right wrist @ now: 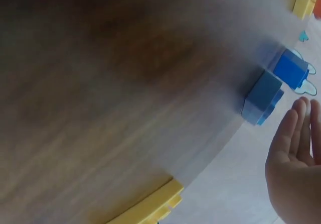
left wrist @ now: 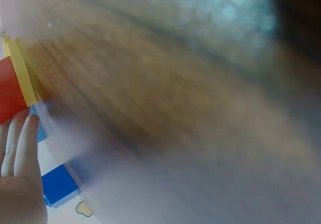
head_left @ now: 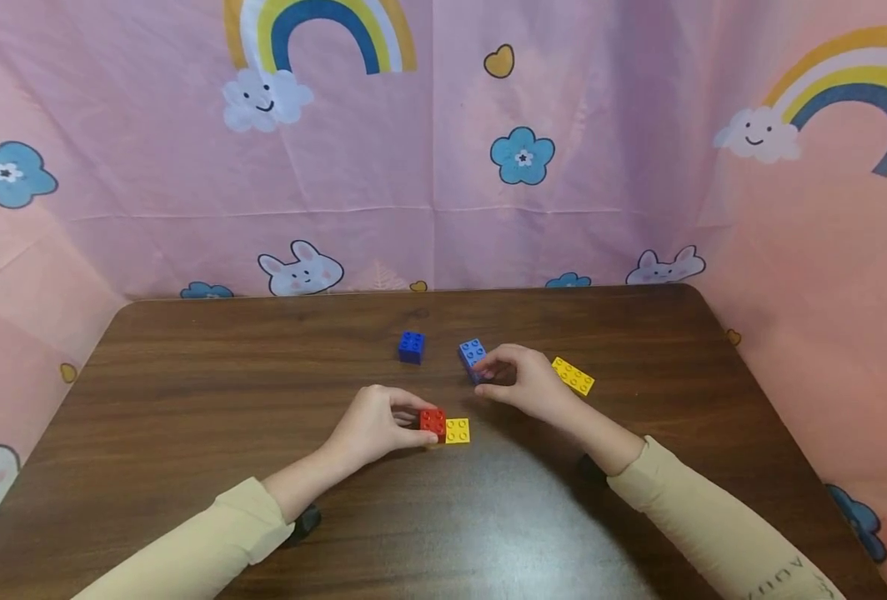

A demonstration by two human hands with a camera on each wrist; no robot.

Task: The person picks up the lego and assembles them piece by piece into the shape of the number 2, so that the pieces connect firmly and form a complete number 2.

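Note:
My left hand (head_left: pixel 372 425) holds a red toy brick (head_left: pixel 433 421) between thumb and fingers. That red brick sits over the left part of a yellow brick (head_left: pixel 458 431), whose right-hand studs show; in the left wrist view the yellow brick (left wrist: pixel 21 73) lies between the red one and the table. Farther right, my right hand (head_left: pixel 529 383) is beside a light blue brick (head_left: pixel 472 348), thumb and fingers spread. In the right wrist view a gap shows between the fingers and the light blue brick (right wrist: pixel 261 99).
A small dark blue brick (head_left: pixel 411 348) stands left of the light blue one. Another yellow brick (head_left: pixel 573 377) lies to the right, by the right wrist. The brown wooden table (head_left: pixel 211 375) is bordered by pink printed cloth (head_left: pixel 383 167) at the back and sides.

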